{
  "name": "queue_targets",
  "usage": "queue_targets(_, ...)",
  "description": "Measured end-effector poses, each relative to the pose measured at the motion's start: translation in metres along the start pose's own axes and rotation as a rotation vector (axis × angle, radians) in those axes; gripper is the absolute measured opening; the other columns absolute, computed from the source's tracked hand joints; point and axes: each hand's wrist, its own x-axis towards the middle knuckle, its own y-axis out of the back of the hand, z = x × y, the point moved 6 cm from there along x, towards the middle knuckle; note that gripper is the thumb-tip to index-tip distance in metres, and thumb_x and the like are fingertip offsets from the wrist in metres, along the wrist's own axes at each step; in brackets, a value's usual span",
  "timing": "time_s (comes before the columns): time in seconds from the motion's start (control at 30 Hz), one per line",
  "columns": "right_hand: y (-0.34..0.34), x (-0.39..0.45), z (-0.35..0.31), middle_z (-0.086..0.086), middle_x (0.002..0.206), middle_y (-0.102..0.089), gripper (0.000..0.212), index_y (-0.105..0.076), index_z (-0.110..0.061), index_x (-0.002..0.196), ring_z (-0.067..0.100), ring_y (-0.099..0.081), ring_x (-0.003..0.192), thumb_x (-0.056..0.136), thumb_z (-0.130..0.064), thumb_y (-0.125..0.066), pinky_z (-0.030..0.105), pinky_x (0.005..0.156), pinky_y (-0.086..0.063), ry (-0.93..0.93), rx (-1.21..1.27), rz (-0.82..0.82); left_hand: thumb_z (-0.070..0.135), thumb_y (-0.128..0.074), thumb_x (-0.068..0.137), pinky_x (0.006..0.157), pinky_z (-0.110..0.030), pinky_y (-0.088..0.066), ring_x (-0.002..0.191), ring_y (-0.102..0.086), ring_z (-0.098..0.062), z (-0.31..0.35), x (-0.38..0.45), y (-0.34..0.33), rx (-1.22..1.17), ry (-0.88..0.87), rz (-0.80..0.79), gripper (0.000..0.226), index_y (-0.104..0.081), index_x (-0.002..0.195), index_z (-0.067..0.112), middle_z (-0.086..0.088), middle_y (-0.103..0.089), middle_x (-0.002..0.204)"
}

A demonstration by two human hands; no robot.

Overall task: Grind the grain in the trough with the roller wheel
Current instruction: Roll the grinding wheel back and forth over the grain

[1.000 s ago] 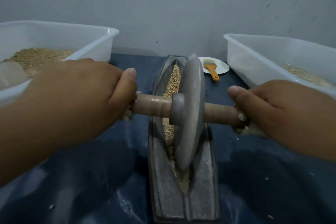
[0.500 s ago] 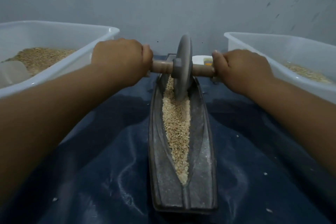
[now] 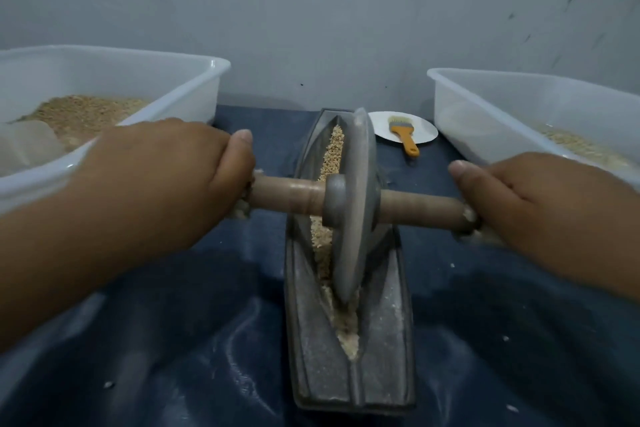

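Observation:
A grey boat-shaped metal trough [image 3: 388, 350] lies lengthwise in front of me on a dark blue cloth. Pale grain [image 3: 330, 156] fills its groove, with crushed grain near the front end. The grey roller wheel [image 3: 356, 208] stands upright in the groove, about the middle of the trough. A wooden axle [image 3: 287, 196] runs through its hub. My left hand [image 3: 166, 166] grips the left end of the axle. My right hand [image 3: 540, 204] grips the right end.
A white plastic tub [image 3: 194, 87] with grain stands at the left, another white tub [image 3: 485, 104] with grain at the right. Behind the trough a white plate [image 3: 422, 130] carries an orange-handled brush [image 3: 403, 135]. A grey wall closes off the back.
The wheel went from mid-trough to the far end half a second ago. It has now rolled back toward me to the middle, both hands still on the axle.

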Motion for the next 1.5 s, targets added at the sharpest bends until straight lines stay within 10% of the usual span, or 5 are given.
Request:
queue_targets(0.23,-0.020,0.092,0.000,0.003,0.065,-0.049,0.055,-0.050,-0.021,0.063,0.028,-0.047,0.069,0.099,-0.047,-0.018,0.034,0.065,-0.031,0.027,-0.128,0.206,0.027,-0.047,0.094,0.051,-0.035,-0.032,0.079,-0.059,-0.037,0.010,0.059,-0.033,0.435,-0.086,0.019,0.044,-0.037,0.126,-0.001,-0.017,-0.058,0.100)
queue_targets(0.83,0.029,-0.026,-0.025,-0.013,0.057,-0.058,0.076,-0.061,-0.036,0.068,0.005,-0.051,0.051,0.081,-0.071,0.005,0.026,0.053,-0.037,0.106,-0.123,0.101,0.066,-0.016,0.093,0.054,-0.037,-0.050,0.044,-0.053,-0.010,-0.015,-0.038,0.007,-0.395,0.140,-0.003,0.053,-0.058,0.072,0.041,0.010,-0.055,0.046)
queue_targets(1.07,-0.013,0.049,-0.008,-0.001,0.062,-0.053,0.057,-0.047,-0.023,0.058,0.021,-0.051,0.064,0.096,-0.051,-0.014,0.033,0.056,-0.030,0.035,-0.165,0.137,0.014,-0.077,0.061,0.040,-0.029,-0.028,0.044,-0.050,-0.033,0.018,0.016,-0.009,0.303,-0.235,0.031,0.061,-0.046,0.110,-0.005,-0.017,-0.055,0.067)
queue_targets(1.2,-0.016,0.096,-0.006,-0.009,0.054,-0.037,0.053,-0.042,-0.025,0.057,0.022,-0.037,0.057,0.100,-0.045,-0.020,0.033,0.058,-0.022,0.045,-0.183,0.290,0.034,-0.047,0.094,0.054,-0.035,-0.036,0.084,-0.060,-0.027,0.012,0.059,-0.039,0.529,-0.058,-0.013,0.060,-0.018,0.137,0.004,-0.010,-0.056,0.106)
queue_targets(1.5,-0.014,0.057,-0.007,-0.004,0.067,-0.056,0.059,-0.056,-0.027,0.066,0.022,-0.051,0.069,0.093,-0.053,-0.012,0.034,0.060,-0.031,0.151,-0.182,0.132,0.032,-0.060,0.087,0.044,-0.028,-0.030,0.055,-0.036,-0.014,0.026,0.024,-0.009,0.306,-0.113,-0.003,0.033,-0.039,0.102,0.012,0.000,-0.052,0.074)
